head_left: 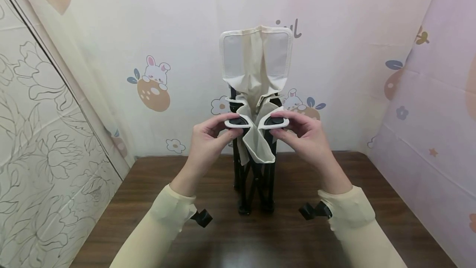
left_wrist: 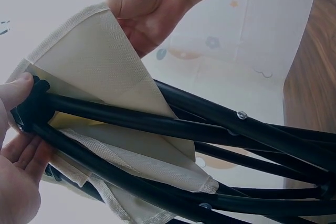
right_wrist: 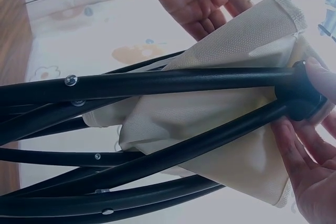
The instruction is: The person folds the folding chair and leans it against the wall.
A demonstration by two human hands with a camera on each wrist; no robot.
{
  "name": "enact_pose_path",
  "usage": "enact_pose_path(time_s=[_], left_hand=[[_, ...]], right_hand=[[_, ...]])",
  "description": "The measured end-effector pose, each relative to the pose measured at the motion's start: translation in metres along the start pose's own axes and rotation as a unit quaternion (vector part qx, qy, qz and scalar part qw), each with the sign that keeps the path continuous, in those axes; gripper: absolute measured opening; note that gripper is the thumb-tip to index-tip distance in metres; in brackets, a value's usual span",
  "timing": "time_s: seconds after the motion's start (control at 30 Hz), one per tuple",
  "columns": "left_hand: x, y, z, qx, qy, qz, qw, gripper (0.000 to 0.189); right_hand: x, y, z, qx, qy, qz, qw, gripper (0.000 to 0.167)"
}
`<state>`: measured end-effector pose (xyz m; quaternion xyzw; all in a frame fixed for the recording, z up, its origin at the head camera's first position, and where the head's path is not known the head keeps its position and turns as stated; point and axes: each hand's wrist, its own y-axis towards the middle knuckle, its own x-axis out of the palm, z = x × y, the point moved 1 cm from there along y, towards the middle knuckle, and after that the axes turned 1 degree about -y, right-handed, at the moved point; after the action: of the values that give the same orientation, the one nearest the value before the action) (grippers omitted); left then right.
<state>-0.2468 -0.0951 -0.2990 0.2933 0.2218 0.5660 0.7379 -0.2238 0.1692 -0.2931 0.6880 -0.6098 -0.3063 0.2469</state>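
A small folding chair (head_left: 256,152) with cream fabric and a black tube frame stands folded upright in the head view. Its backrest (head_left: 233,59) rises at the top, while the seat cloth (head_left: 260,146) sags in a fold between the front corners. My left hand (head_left: 208,137) pinches the left front corner between thumb and fingers. On the other side, my right hand (head_left: 308,135) pinches the right front corner. Each wrist view shows a black plastic end piece (left_wrist: 34,106) with the thumb on it, where two tubes (right_wrist: 210,81) meet. Crossed legs (head_left: 256,181) stand close together below.
The chair's feet are on a dark brown wooden table (head_left: 167,235). Behind it hangs a pale curtain (head_left: 193,44) printed with rabbits and fruit, continuing on the right. A white panel with flower line drawings (head_left: 44,135) borders the left side.
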Motion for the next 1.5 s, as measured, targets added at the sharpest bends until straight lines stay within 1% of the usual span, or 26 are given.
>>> enact_pose_path(time_s=[0.23, 0.5, 0.77, 1.23, 1.5], left_hand=[[0.002, 0.001, 0.001, 0.002, 0.004, -0.003, 1.0000, 0.038], [0.006, 0.002, -0.001, 0.011, -0.013, -0.003, 0.9999, 0.036], [0.007, 0.003, -0.003, 0.022, -0.005, -0.007, 0.9997, 0.036], [0.013, 0.004, -0.003, 0.027, -0.004, -0.009, 0.9996, 0.035], [0.014, 0.005, -0.002, 0.028, -0.012, -0.009, 0.9995, 0.035]], right_hand=[[0.001, 0.001, 0.000, -0.006, 0.006, -0.005, 1.0000, 0.044], [0.004, 0.002, 0.001, -0.015, 0.020, -0.007, 0.9997, 0.042], [0.007, 0.004, 0.002, -0.023, 0.024, -0.011, 0.9994, 0.042], [0.012, 0.005, -0.002, -0.004, 0.015, -0.014, 0.9998, 0.042], [0.012, 0.006, -0.003, 0.003, 0.001, -0.015, 0.9999, 0.042]])
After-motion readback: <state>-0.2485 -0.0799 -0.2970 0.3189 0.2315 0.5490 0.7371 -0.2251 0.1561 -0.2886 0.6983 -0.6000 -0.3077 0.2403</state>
